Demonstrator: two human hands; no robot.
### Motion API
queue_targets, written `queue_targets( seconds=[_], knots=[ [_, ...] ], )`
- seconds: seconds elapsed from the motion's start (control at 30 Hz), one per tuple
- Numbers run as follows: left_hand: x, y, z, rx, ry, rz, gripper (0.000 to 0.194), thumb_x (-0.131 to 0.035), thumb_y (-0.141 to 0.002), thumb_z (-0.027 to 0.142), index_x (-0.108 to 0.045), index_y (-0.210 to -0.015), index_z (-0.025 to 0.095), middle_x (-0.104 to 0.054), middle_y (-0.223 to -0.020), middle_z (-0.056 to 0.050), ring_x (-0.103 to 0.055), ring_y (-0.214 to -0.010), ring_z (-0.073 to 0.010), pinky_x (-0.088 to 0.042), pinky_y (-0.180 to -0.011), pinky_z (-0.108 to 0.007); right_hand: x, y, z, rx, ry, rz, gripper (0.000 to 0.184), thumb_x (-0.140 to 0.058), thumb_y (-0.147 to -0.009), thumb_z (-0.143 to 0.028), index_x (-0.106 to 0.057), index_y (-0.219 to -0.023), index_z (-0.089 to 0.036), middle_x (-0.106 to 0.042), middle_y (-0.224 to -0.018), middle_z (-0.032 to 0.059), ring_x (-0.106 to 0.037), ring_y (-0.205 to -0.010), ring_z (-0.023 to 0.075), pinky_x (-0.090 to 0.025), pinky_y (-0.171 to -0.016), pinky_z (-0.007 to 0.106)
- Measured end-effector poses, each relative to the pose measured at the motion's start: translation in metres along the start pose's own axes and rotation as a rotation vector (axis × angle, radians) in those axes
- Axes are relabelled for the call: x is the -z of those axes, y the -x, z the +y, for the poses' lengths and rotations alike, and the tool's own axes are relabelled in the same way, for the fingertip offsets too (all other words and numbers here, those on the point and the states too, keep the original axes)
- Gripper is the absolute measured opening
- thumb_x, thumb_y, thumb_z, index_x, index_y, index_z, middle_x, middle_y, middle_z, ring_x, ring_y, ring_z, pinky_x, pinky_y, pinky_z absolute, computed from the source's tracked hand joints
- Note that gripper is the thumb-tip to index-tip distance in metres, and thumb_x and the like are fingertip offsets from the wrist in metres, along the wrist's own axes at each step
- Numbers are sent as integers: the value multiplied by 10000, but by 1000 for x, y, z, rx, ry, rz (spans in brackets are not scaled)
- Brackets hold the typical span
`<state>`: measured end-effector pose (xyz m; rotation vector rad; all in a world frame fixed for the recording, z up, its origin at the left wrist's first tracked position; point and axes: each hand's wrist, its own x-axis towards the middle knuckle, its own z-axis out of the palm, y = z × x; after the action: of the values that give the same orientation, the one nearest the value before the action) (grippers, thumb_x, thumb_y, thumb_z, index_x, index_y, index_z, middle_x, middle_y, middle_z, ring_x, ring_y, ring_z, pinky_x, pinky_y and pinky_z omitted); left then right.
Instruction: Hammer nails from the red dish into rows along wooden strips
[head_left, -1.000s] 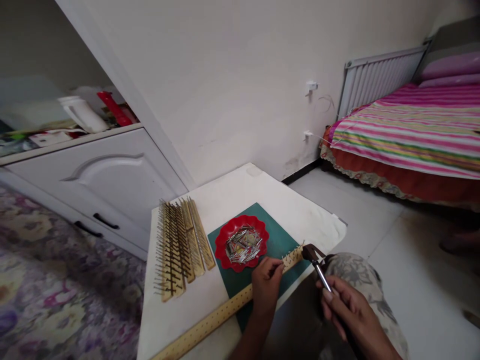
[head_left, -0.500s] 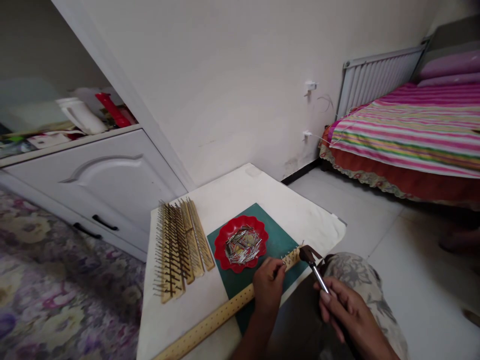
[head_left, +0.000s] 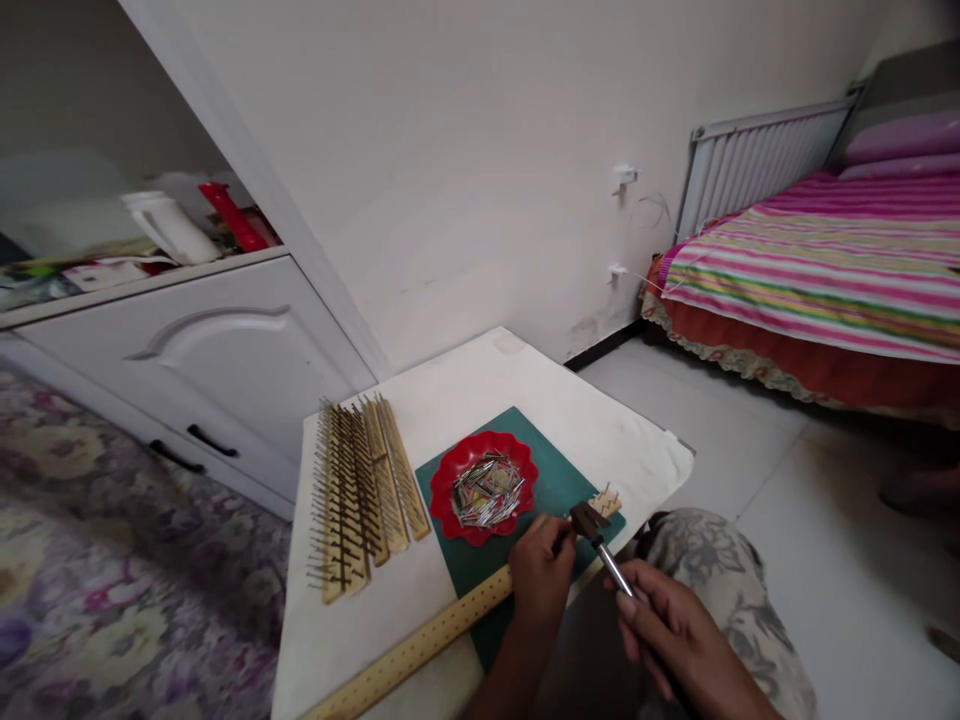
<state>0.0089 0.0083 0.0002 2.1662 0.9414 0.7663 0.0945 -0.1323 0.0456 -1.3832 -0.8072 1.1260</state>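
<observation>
My left hand is closed in a pinch over a long wooden strip with rows of small holes. Its fingertips hold a nail, mostly hidden behind the fingers and the hammer head. In my right hand is a hammer with a dark head and a shiny metal shaft. The hammer head is right beside my left fingertips, above the strip. Several nails stand upright in the strip's far end. Just past my left hand, a red scalloped bowl holds many loose nails.
A green mat lies under the bowl and part of the strip, on a white-covered table. Nail-studded wooden strips stand in a group at the left. A white cabinet and wall border the table. My knee is at the right.
The hammer head has moved left and slightly down, from the nails at the strip's far end to beside my left fingertips. My left hand stays pinched at nearly the same spot.
</observation>
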Motion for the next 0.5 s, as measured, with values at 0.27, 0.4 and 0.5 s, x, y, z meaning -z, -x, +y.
queue_targets(
  seconds=[0.27, 0.4, 0.5],
  knots=[
    [-1, 0, -2, -7, -12, 7, 180, -485, -796, 164, -595, -656, 189, -553, -658, 22, -483, -602, -106, -286, -544, -221, 0, -1, -1, -9, 33, -6, 344, -438, -860, -553, -460, -872, -210, -501, -529, -95, -335, -300, 38, -199, -324, 159],
    [-1, 0, -2, 4, -8, 7, 175, -481, -790, 152, -588, -655, 185, -548, -663, 25, -476, -592, -101, -279, -543, -222, 0, 0, -2, 6, 57, -14, 361, -438, -852, -568, -470, -846, -208, -501, -525, -93, -339, -292, 38, -210, -317, 156],
    [-1, 1, -2, 11, -10, 2, 170, -486, -784, 150, -586, -651, 184, -548, -663, 25, -473, -590, -101, -272, -536, -222, 0, 1, 0, 3, 54, -11, 354, -429, -860, -561, -467, -865, -209, -502, -532, -93, -336, -296, 37, -206, -316, 151]
  ],
)
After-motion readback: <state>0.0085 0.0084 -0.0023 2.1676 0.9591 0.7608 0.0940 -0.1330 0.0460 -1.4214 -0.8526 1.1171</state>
